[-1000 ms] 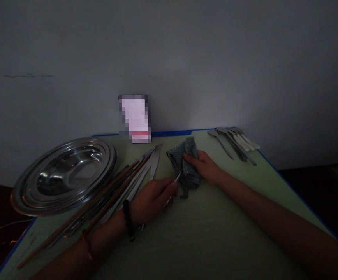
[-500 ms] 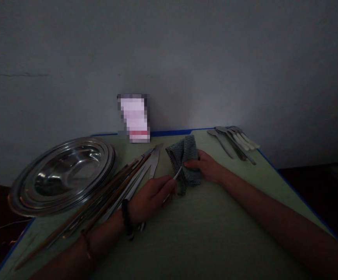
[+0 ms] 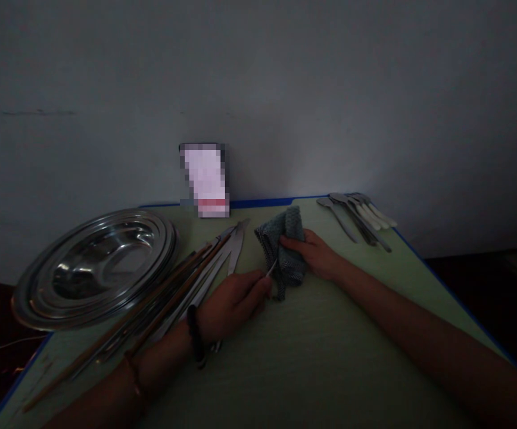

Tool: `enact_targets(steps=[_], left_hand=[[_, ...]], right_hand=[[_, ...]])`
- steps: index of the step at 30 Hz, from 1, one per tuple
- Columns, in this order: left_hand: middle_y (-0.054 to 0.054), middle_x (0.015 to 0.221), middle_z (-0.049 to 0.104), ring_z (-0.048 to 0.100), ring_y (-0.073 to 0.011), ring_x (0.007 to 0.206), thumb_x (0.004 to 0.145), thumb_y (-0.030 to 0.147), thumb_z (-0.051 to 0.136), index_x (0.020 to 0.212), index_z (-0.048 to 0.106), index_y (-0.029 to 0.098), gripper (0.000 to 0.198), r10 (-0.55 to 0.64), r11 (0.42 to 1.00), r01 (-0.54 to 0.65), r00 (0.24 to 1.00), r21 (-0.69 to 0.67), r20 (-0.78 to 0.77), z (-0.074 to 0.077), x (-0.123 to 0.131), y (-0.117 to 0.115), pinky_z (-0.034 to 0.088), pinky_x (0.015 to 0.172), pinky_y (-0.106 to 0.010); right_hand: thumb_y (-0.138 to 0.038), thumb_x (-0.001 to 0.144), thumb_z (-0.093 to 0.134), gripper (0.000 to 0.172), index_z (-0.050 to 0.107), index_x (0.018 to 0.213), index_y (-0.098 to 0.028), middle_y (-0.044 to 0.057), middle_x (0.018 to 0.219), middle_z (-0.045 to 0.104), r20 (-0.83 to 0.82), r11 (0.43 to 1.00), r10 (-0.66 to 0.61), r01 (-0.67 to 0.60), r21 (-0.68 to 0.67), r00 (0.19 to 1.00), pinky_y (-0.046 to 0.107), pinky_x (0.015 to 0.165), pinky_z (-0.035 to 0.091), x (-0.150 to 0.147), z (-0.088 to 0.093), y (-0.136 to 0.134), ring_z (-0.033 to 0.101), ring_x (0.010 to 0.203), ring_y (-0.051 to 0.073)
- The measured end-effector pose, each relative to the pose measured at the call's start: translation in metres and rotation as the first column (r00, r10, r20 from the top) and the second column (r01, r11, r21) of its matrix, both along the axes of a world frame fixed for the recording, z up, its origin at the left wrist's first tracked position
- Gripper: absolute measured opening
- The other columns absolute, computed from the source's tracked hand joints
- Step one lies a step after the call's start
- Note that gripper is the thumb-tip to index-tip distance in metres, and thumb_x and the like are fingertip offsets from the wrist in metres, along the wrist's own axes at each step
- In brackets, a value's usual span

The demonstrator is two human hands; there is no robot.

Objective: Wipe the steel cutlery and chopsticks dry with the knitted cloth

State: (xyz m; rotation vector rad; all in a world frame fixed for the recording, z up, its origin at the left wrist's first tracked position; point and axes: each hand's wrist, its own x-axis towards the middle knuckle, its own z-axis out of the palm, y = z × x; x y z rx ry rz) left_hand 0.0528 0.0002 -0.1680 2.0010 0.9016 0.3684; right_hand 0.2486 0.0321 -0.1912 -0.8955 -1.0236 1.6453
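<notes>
My right hand is closed on a folded grey-green knitted cloth, with the thumb pressed on its near face. My left hand grips a thin piece of metal cutlery. One end of it runs into the cloth's folds, so I cannot tell its kind. Both hands are just above the green tabletop. To the left of and partly under my left forearm lie several table knives and wooden chopsticks, mixed with other metal utensils.
A stack of shiny metal basins stands at the left. Several spoons, some with white handles, lie at the back right. A phone with a blurred screen leans on the wall behind the table. Blue edging borders the tabletop.
The thumb of my right hand has shifted slightly up on the cloth. Less of the cutlery's metal shows between my hands now. The things on the table have stayed put.
</notes>
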Motion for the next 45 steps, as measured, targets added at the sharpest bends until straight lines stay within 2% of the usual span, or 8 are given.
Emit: enact_targets(steps=[8, 11, 16, 21, 30, 34, 38, 45], left_hand=[[0.005, 0.055, 0.048, 0.046, -0.0090, 0.050, 0.095, 0.034, 0.031, 0.070, 0.049, 0.018, 0.035, 0.032, 0.999, -0.032, 0.999, -0.003, 0.027, 0.000, 0.000, -0.001, 0.035, 0.050, -0.019], [0.005, 0.055, 0.047, 0.046, -0.0095, 0.051, 0.095, 0.035, 0.030, 0.071, 0.048, 0.018, 0.035, 0.050, 0.999, -0.049, 0.998, -0.004, 0.035, 0.001, 0.000, 0.000, 0.036, 0.050, -0.020], [0.005, 0.056, 0.047, 0.045, -0.0095, 0.051, 0.095, 0.035, 0.031, 0.071, 0.048, 0.018, 0.033, 0.072, 0.997, -0.071, 0.996, -0.014, 0.050, 0.002, 0.000, 0.000, 0.035, 0.049, -0.020], [0.005, 0.056, 0.047, 0.045, -0.0095, 0.051, 0.094, 0.035, 0.031, 0.073, 0.048, 0.018, 0.032, 0.098, 0.995, -0.098, 0.994, -0.015, 0.054, 0.001, 0.000, 0.000, 0.035, 0.049, -0.019], [0.006, 0.054, 0.045, 0.044, -0.0092, 0.049, 0.094, 0.037, 0.031, 0.074, 0.049, 0.018, 0.033, 0.108, 0.994, -0.108, 0.993, -0.018, 0.039, 0.001, 0.000, -0.001, 0.034, 0.047, -0.019], [0.006, 0.055, 0.047, 0.046, -0.0096, 0.050, 0.095, 0.037, 0.030, 0.075, 0.049, 0.018, 0.034, 0.112, 0.994, -0.113, 0.993, 0.008, 0.046, -0.001, 0.000, -0.001, 0.036, 0.050, -0.020], [0.006, 0.057, 0.048, 0.047, -0.0100, 0.052, 0.095, 0.035, 0.030, 0.075, 0.049, 0.018, 0.032, 0.121, 0.991, -0.123, 0.992, 0.051, 0.042, -0.002, -0.001, -0.001, 0.036, 0.052, -0.021], [0.005, 0.057, 0.049, 0.047, -0.0099, 0.051, 0.095, 0.034, 0.031, 0.073, 0.049, 0.018, 0.032, 0.113, 0.988, -0.114, 0.994, 0.100, 0.009, -0.001, 0.001, 0.000, 0.035, 0.050, -0.021]], right_hand=[[-0.016, 0.059, 0.073, 0.022, 0.064, 0.078, -0.016, -0.001, 0.070, 0.067, -0.040, 0.992, 0.115, -0.117, -0.056, 0.993, 0.025, 0.062, 0.049, 0.006, 0.004, 0.000, 0.061, 0.063, 0.012], [-0.016, 0.055, 0.074, 0.024, 0.064, 0.077, -0.016, -0.001, 0.069, 0.068, -0.101, 0.987, 0.097, -0.108, -0.116, 0.990, 0.025, 0.061, 0.050, 0.009, 0.005, 0.001, 0.061, 0.060, 0.013], [-0.031, 0.072, 0.061, 0.014, 0.064, 0.078, -0.018, 0.002, 0.075, 0.070, -0.245, 0.971, 0.007, -0.065, -0.228, 0.970, 0.031, 0.072, 0.052, 0.008, 0.008, 0.005, 0.065, 0.074, 0.017], [-0.035, 0.084, 0.046, 0.024, 0.063, 0.088, -0.019, 0.003, 0.082, 0.071, -0.268, 0.956, -0.056, -0.025, -0.292, 0.962, 0.033, 0.085, 0.048, 0.005, 0.011, 0.007, 0.063, 0.090, 0.018], [-0.039, 0.070, 0.058, 0.017, 0.062, 0.075, -0.023, 0.001, 0.073, 0.068, -0.179, 0.974, -0.128, 0.091, -0.206, 0.976, 0.035, 0.082, 0.047, 0.007, 0.000, 0.012, 0.061, 0.089, 0.021], [-0.040, 0.066, 0.057, 0.018, 0.059, 0.071, -0.024, 0.002, 0.073, 0.067, -0.128, 0.977, -0.059, 0.031, -0.210, 0.990, 0.036, 0.079, 0.048, 0.005, 0.006, 0.012, 0.060, 0.090, 0.023], [-0.029, 0.060, 0.054, 0.012, 0.058, 0.070, -0.022, 0.003, 0.074, 0.067, -0.164, 0.975, -0.023, -0.014, -0.223, 0.986, 0.035, 0.077, 0.049, 0.006, 0.008, 0.011, 0.060, 0.090, 0.023], [-0.014, 0.058, 0.061, 0.020, 0.060, 0.078, -0.019, 0.001, 0.079, 0.066, -0.158, 0.997, 0.053, -0.062, -0.055, 0.986, 0.034, 0.080, 0.047, 0.000, 0.002, 0.000, 0.061, 0.082, 0.018]])
